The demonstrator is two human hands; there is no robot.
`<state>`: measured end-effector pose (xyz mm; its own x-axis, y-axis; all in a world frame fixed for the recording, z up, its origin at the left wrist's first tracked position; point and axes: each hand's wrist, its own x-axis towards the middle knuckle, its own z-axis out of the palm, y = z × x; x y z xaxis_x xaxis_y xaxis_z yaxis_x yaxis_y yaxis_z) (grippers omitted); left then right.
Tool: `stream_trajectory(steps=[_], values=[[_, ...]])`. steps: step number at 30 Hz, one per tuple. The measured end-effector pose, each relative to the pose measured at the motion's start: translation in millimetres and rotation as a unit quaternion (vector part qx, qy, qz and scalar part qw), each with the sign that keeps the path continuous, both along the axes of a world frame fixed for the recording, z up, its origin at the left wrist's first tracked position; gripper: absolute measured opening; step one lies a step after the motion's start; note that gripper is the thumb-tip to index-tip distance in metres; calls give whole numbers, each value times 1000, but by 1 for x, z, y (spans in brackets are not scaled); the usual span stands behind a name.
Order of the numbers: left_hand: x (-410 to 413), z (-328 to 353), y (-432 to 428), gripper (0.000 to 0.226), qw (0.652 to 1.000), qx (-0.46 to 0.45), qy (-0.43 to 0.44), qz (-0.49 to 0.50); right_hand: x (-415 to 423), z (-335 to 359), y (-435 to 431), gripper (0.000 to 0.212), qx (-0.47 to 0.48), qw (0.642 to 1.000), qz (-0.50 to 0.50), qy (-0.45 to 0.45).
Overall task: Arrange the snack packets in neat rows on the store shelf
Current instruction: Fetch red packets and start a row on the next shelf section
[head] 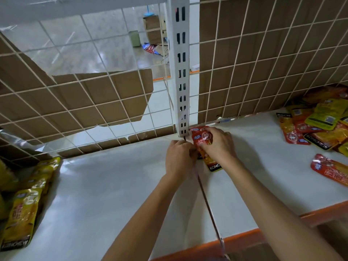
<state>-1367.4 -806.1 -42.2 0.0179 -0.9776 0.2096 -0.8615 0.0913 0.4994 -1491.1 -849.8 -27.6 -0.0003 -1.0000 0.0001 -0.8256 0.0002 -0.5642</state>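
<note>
A small stack of red snack packets [201,137] lies at the back of the white shelf [116,185], right at the foot of the slotted upright post [181,72]. My right hand [219,146] lies on top of the stack, fingers curled over the packets. My left hand [179,157] touches the stack's left edge with curled fingers. A loose red packet [329,170] lies flat at the right. A jumbled heap of red and yellow packets [318,125] fills the far right corner. A row of yellow packets [24,210] runs along the left edge.
A white wire grid [94,102] backs the shelf, with brown cardboard [263,63] behind it. The shelf has an orange front lip [235,242]. A seam between two shelf boards runs from the post toward me. Boxes stand on the floor beyond.
</note>
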Motion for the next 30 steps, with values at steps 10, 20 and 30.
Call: stream_trajectory(steps=[10,20,30], values=[[-6,5,11,14,999,14,20,-29,9,-8,-3,53,7,998,-49,-23],[-7,2,14,22,1000,15,19,-3,20,-10,0,59,-12,998,-55,13],[-9,9,24,21,1000,-3,13,13,7,1,15,54,-41,998,-44,-15]])
